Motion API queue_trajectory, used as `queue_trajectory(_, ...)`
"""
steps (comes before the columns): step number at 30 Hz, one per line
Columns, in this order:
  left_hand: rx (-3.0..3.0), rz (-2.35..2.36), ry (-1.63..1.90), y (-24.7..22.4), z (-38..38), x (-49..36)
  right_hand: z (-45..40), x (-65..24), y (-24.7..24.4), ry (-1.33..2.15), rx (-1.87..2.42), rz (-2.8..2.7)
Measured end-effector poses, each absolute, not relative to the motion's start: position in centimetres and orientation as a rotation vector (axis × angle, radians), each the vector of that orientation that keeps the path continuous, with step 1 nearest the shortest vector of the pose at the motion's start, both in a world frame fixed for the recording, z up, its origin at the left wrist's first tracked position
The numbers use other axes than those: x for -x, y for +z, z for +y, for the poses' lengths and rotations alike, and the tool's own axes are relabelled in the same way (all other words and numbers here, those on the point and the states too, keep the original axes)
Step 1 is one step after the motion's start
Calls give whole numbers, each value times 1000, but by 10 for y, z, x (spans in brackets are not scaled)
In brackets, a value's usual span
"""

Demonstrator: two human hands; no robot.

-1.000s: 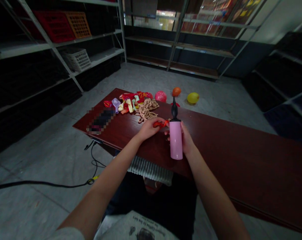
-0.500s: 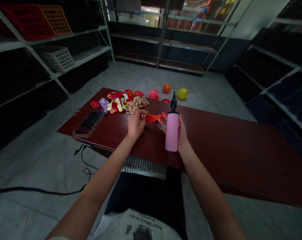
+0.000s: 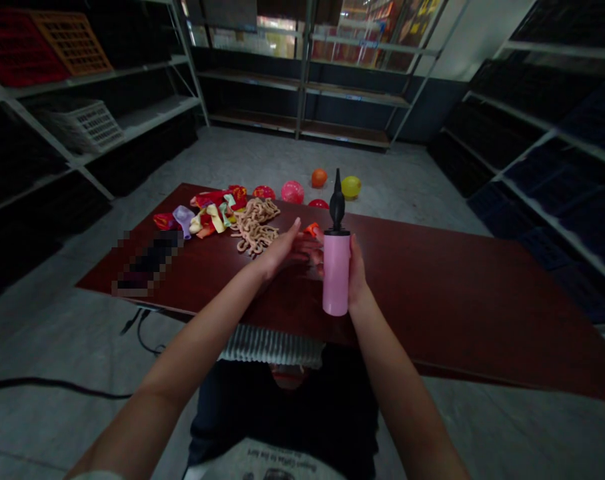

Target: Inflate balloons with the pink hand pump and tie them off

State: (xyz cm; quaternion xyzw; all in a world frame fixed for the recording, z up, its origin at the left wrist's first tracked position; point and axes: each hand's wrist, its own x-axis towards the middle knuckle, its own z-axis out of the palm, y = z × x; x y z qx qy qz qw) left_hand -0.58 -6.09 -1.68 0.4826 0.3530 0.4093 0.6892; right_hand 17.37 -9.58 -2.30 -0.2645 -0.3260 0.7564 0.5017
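Note:
My right hand (image 3: 358,273) is wrapped around a pink hand balloon pump (image 3: 336,273), its black nozzle (image 3: 337,200) pointing up. An uninflated orange balloon (image 3: 312,229) shows just beyond my fingertips, left of the pump; which fingers touch it, I cannot tell. My left hand (image 3: 285,250) is held over the table beside the pump, fingers stretched towards it and thumb raised. Left of that hand lies a heap of long beige balloons (image 3: 256,223). Farther left is a pile of flat balloons in several colours (image 3: 215,217).
Inflated balloons, among them a yellow one (image 3: 351,187) and an orange one (image 3: 319,177), are beyond the far edge of the dark red table (image 3: 432,287). A blurred dark object (image 3: 149,263) lies at the table's left. Metal shelves (image 3: 302,80) stand around.
My left hand has let go of the orange balloon's stretched end, and its fingers have opened towards the pump. Less of the balloon shows. The view has shifted to the right.

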Motion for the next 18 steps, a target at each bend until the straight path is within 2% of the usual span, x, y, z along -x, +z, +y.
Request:
queue_trajectory(12, -528, 796, 1536, -21, -28, 31, -103, -169, -14, 1999, 849, -964)
queue_trajectory(18, -460, 631, 1630, -10, -34, 46, -108, -169, -8, 2173, 891, -1097)
